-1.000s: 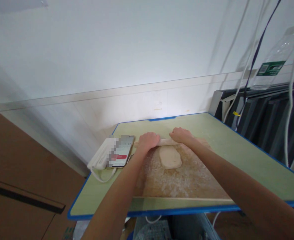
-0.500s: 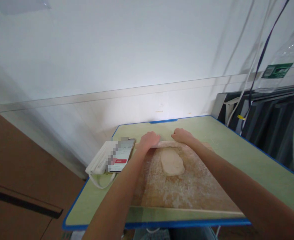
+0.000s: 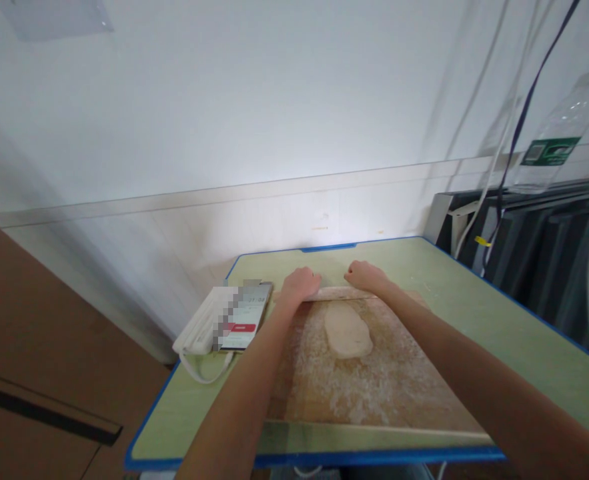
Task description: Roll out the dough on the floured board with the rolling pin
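A flattened, oval piece of dough [image 3: 347,332] lies near the middle of a floured wooden board [image 3: 319,380]. Across the far edge of the board stretches a pale rolling pin [image 3: 337,293], dusted with flour. My left hand [image 3: 301,283] is closed over the pin's left part, and my right hand [image 3: 367,275] is closed over its right part. The pin sits just beyond the dough, apart from it. Both forearms reach forward on either side of the dough, covering parts of the board's sides.
The board rests on a green table [image 3: 479,300] with a blue edge. Left of it lie a phone [image 3: 249,313] and a white device [image 3: 201,327] with a looped strap. Dark panels [image 3: 549,240], a plastic bottle [image 3: 549,150] and hanging cables stand at the right. A wall [image 3: 274,227] closes the back.
The view has tilted slightly, so everything sits a little lower in the picture. My hands stay on the rolling pin at the far edge, and the dough looks the same.
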The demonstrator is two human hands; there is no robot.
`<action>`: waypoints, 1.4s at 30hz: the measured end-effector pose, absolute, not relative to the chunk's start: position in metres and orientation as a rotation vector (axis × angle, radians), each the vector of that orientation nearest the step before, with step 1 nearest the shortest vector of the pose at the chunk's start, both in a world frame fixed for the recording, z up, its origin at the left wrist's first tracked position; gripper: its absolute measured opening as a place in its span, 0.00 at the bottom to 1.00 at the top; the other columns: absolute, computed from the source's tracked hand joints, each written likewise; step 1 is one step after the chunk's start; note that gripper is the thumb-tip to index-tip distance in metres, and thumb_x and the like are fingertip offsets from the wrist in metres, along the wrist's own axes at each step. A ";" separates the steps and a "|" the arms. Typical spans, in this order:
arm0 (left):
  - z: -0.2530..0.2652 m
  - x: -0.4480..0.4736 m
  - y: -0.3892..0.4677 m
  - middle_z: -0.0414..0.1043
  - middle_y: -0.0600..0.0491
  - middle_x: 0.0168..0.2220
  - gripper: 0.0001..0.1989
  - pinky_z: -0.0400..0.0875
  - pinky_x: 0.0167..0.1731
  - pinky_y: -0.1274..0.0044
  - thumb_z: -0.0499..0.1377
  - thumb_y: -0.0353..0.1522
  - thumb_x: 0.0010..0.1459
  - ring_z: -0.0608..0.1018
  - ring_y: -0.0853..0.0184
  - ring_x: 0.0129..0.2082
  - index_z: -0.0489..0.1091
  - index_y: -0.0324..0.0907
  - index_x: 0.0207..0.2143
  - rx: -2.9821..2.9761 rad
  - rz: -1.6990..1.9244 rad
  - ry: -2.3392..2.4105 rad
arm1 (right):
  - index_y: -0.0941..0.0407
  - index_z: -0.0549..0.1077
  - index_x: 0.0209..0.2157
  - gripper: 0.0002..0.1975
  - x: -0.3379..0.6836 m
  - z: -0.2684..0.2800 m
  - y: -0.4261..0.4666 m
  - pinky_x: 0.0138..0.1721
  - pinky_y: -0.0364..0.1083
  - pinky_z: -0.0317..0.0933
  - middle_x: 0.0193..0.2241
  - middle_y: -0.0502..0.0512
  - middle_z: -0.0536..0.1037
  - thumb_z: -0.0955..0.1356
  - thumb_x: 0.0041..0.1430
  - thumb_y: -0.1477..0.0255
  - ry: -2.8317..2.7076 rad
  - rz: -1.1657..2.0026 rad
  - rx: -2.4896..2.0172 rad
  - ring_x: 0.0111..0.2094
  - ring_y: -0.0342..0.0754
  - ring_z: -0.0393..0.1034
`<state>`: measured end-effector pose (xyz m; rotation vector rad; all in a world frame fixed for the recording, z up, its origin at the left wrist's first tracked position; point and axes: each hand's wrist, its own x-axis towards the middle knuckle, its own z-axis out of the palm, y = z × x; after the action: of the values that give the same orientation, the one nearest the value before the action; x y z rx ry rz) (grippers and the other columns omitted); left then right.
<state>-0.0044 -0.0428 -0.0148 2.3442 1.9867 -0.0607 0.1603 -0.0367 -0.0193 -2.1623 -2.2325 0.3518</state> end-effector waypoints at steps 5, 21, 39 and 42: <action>-0.013 -0.003 -0.055 0.65 0.48 0.45 0.14 0.69 0.39 0.67 0.53 0.35 0.59 0.72 0.64 0.40 0.63 0.39 0.46 2.363 -0.082 1.983 | 0.57 0.65 0.47 0.16 0.160 -0.021 -0.046 0.39 0.53 0.63 0.46 0.57 0.68 0.63 0.58 0.67 -2.236 0.343 -2.182 0.41 0.49 0.66; -0.015 -0.003 -0.127 0.67 0.49 0.42 0.13 0.66 0.41 0.65 0.53 0.38 0.59 0.72 0.64 0.41 0.66 0.38 0.42 2.672 0.222 2.020 | 0.57 0.66 0.46 0.15 0.152 -0.016 -0.125 0.39 0.53 0.63 0.44 0.56 0.69 0.63 0.58 0.66 -2.297 -0.064 -2.012 0.40 0.48 0.67; -0.034 -0.010 -0.151 0.66 0.45 0.50 0.17 0.52 0.50 0.64 0.43 0.35 0.63 0.64 0.59 0.52 0.63 0.38 0.48 2.779 0.655 1.915 | 0.57 0.72 0.32 0.21 0.150 -0.021 -0.159 0.35 0.45 0.56 0.34 0.59 0.77 0.51 0.63 0.69 -2.172 -0.298 -1.844 0.36 0.50 0.70; -0.034 -0.012 -0.151 0.66 0.45 0.49 0.16 0.52 0.50 0.64 0.44 0.35 0.63 0.65 0.59 0.51 0.64 0.37 0.46 2.796 0.697 1.857 | 0.56 0.72 0.31 0.20 0.151 -0.023 -0.162 0.33 0.45 0.55 0.33 0.58 0.77 0.52 0.63 0.69 -2.159 -0.329 -1.800 0.35 0.49 0.71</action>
<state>-0.0124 -0.1506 -0.0344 2.7961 1.8569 0.6965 0.1509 -0.1623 -0.0233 -1.8000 -2.1585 -0.3290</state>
